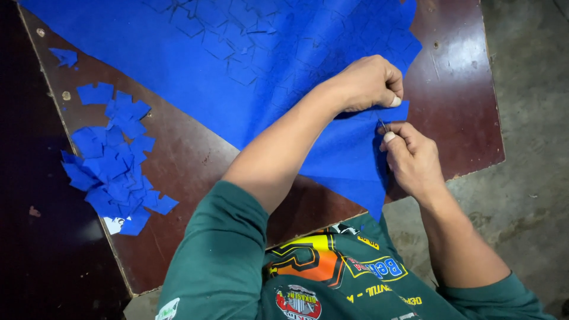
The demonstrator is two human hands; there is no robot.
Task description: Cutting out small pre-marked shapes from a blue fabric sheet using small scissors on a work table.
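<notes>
Fingers of my left hand (370,83) and right hand (409,157) are pinching the blue sheet's (237,65) near edge on the table (184,160) — cut pieces (112,160) are piling up leftward, most still unpicked.

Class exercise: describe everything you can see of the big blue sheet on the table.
The blue sheet looks like thin felt or foam, scored with small cut shapes. It lies flat over the brown table, one corner hanging off the near edge. The left hand presses and pinches its right edge; the right hand holds a thin tool against it.
</notes>
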